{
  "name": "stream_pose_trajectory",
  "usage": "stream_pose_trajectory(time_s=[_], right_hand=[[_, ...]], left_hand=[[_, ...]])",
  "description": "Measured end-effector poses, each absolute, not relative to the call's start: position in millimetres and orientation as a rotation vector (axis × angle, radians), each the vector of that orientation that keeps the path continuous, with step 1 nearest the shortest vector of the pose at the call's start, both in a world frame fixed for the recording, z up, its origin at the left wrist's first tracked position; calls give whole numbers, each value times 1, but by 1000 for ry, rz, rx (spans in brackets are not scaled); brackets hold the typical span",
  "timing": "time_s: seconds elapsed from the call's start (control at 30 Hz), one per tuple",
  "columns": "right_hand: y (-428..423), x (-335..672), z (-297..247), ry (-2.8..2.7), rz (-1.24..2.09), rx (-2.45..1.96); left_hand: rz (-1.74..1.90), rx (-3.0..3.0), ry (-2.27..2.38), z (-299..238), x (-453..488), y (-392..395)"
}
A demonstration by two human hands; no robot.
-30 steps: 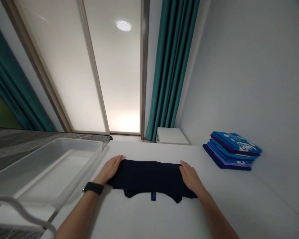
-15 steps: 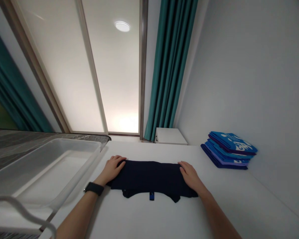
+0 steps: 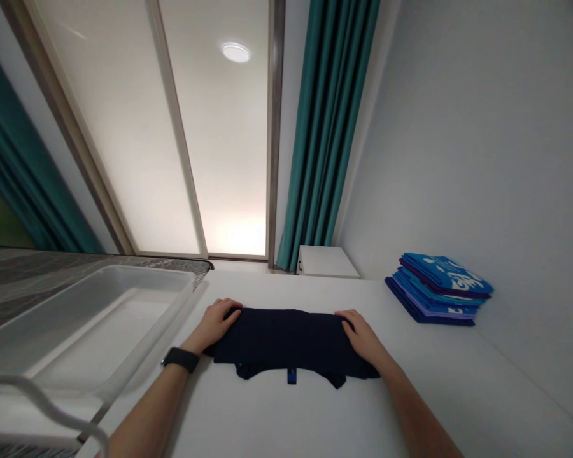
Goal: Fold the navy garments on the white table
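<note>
A navy T-shirt [image 3: 291,340], folded into a wide band, lies on the white table [image 3: 286,423]. Its neckline and a small blue label [image 3: 291,376] stick out along the near side. My left hand [image 3: 218,323], with a dark watch on the wrist, grips the far left corner, thumb on top of the cloth. At the far right corner my right hand [image 3: 360,334] grips the shirt, fingers along the far edge and thumb over the fabric. The undersides of both grips are hidden.
On the right, by the wall, sits a stack of folded blue and purple shirts [image 3: 439,289]. A translucent plastic bin [image 3: 146,273] stands to the left. A grey curved tube [image 3: 42,407] crosses the lower left corner. Behind the table is a small white cabinet [image 3: 327,261].
My right hand has shifted slightly left along the shirt's far edge. The left hand and the shirt look almost the same.
</note>
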State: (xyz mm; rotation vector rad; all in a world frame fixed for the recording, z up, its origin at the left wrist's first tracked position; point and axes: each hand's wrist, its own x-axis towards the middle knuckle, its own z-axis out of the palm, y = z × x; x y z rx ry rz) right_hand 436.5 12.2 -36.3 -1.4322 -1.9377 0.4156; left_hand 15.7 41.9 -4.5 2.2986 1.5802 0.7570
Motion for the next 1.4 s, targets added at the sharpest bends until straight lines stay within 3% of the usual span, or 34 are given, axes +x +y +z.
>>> stream_pose_trajectory(time_s=[0.93,1.2,1.4], right_hand=[[16,434,-35,-1911,438,-1465],[8,415,-23,-2105,48,-1438],[7,392,-8,-2329,101,-1368]], left_hand=[[844,2317,1563,-6,11,45],[694,2490,1560,1,28,32],[540,2547,1455,11,42,32]])
